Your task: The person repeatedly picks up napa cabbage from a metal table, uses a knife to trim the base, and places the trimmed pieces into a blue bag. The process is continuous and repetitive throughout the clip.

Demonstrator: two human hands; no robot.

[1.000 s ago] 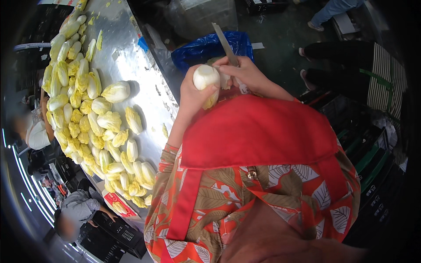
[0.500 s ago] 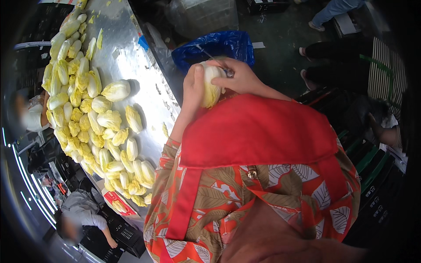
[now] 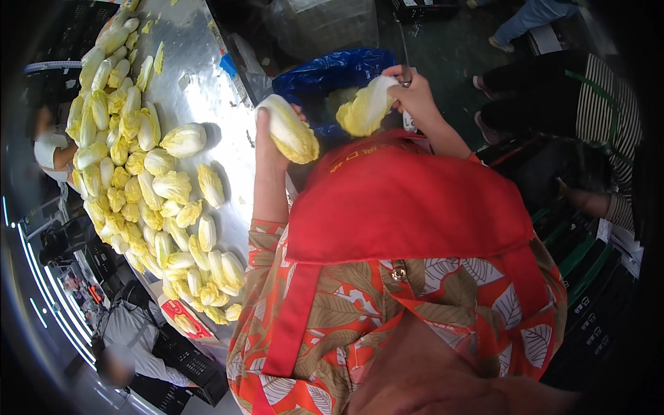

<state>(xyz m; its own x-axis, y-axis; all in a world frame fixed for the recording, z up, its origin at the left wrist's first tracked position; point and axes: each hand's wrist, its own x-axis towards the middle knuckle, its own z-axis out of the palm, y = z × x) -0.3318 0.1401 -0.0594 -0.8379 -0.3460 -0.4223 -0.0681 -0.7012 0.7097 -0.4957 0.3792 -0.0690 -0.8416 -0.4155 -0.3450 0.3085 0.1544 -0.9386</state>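
My left hand [image 3: 267, 146] is closed round a pale yellow-white napa cabbage [image 3: 290, 131], held tilted near the table's edge. Off to the right, my right hand [image 3: 416, 98] pinches a loose cabbage leaf [image 3: 370, 105], white at its base and yellow at the frilly end. A thin blade-like tool rises from the right fingers; its handle is hidden. The leaf hangs at the near side of a bin lined with a blue plastic bag [image 3: 325, 72], apart from the cabbage.
Many napa cabbages [image 3: 159, 164] lie heaped on the shiny metal table [image 3: 200, 90] to my left, with leaf scraps around. A red and white carton [image 3: 185, 319] stands at the table's near end, by black crates [image 3: 194, 360]. Other people stand beyond the table and at the right.
My hands have moved apart. A leaf has come off the cabbage and gone right with my right hand, while my left hand has carried the cabbage left.
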